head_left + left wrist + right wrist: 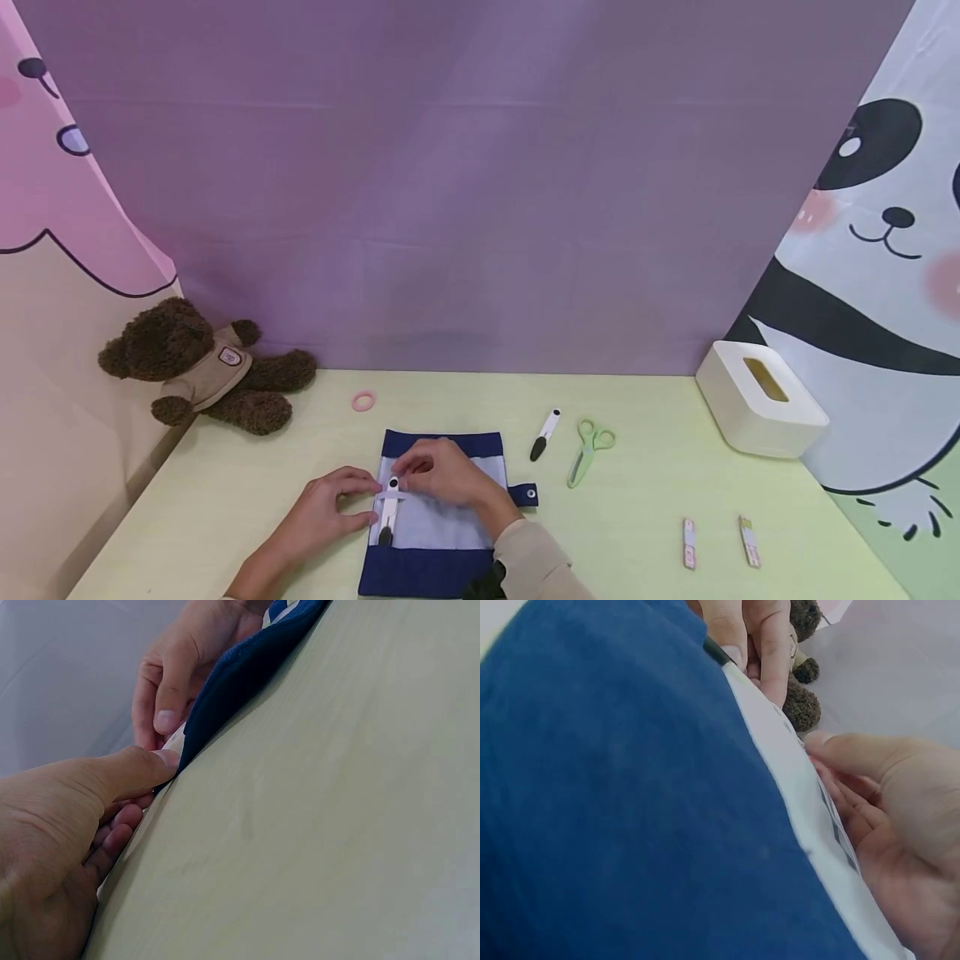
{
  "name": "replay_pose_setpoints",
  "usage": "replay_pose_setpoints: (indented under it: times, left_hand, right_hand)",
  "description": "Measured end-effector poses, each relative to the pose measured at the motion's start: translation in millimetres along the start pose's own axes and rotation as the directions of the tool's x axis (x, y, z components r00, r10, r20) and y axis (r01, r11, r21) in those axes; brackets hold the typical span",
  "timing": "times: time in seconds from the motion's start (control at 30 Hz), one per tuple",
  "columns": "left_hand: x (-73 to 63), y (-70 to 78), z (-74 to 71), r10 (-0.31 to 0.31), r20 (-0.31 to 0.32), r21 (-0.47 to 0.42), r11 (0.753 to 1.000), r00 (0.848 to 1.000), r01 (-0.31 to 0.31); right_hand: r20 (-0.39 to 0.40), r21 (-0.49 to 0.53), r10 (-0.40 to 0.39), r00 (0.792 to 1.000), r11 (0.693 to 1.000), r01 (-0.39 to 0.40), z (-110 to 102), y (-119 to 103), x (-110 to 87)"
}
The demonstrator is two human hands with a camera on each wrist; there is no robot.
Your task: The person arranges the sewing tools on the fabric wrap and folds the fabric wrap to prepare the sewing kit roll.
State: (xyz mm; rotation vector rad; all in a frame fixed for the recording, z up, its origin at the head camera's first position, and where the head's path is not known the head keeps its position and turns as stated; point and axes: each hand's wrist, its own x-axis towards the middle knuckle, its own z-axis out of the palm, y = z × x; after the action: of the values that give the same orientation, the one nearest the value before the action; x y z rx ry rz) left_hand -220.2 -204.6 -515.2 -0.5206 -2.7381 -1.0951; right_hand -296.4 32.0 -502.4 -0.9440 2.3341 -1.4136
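A navy fabric pouch with a pale lining lies unfolded on the table. Along its left side, a slim white tool with a black end and a small hole passes under a pale strap. My right hand reaches over the lining and pinches the tool's upper end with thumb and index finger. At the pouch's left edge, my left hand rests with thumb and index finger apart, both tips against the fabric edge. In the left wrist view the thumb lies along that edge.
A matching white tool and green scissors lie right of the pouch, past its snap tab. A pink ring lies behind. Two slim pink-and-white packs, a white tissue box and a brown teddy bear flank them.
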Motion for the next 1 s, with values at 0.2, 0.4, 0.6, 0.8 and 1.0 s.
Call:
replay_pose_setpoints:
  times: [0.2,0.4,0.6,0.8,1.0]
  left_hand:
    - [-1.0,0.4,-1.0,0.003,0.002,-0.013,1.0,1.0,-0.003]
    - [-1.3,-1.0,-1.0,0.019,-0.019,-0.01,1.0,1.0,-0.019]
    - [-1.5,-3.3,-0.2,0.053,-0.038,-0.011,0.999,0.998,-0.053]
    - [-0.9,-2.4,-0.1,0.031,-0.016,-0.034,0.999,0.999,-0.031]
    - [-0.7,-2.0,1.0,0.042,-0.02,-0.036,0.998,0.999,-0.042]
  right_hand:
    - [-0.011,0.037,0.035,0.999,0.999,-0.035,-14.0,-3.7,-5.6]
    - [-0.03,0.039,0.054,0.998,0.998,-0.053,-43.5,-7.8,-20.6]
    - [-0.092,0.031,0.072,0.993,0.997,-0.069,-80.5,3.5,-42.7]
    - [-0.196,0.039,0.115,0.974,0.993,-0.11,-116.9,19.7,-71.0]
    - [-0.322,0.071,0.162,0.933,0.987,-0.146,-150.0,37.5,-97.8]
